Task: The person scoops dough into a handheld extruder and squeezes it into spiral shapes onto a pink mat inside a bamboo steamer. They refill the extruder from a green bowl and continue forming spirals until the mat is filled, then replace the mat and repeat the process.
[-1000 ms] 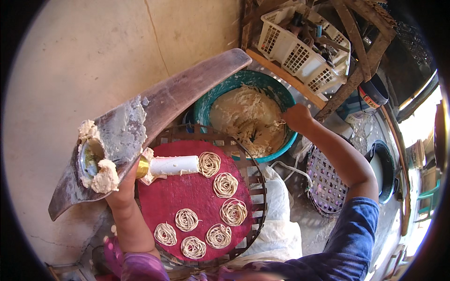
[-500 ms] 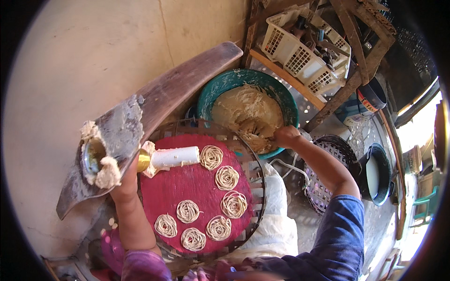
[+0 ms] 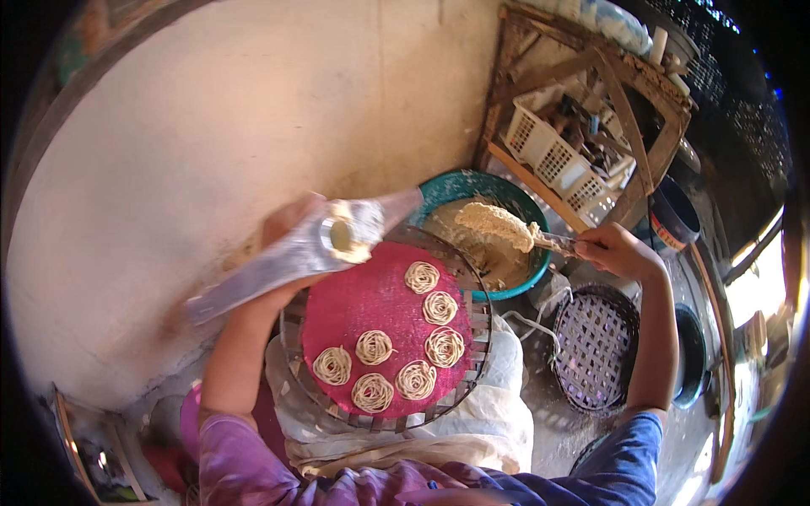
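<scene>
L hand [image 3: 291, 223] wrapped round dough press [image 3: 337, 240], tilted w/ open end up for refill. R hand [image 3: 612, 250] pinching spoon handle, dough lump [image 3: 498, 223] lifted over teal bowl [image 3: 456, 185]. Noodle coils [image 3: 422, 277] sit on pink mat [image 3: 363, 295] in lap.

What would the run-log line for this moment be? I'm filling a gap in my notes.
left hand: holds wooden press | right hand: lifts dough on spoon over teal basin | red mat: seven noodle coils

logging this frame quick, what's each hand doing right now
Left hand: closed around the metal noodle press, mostly hidden behind it.
Right hand: closed on a spoon loaded with dough.
</scene>
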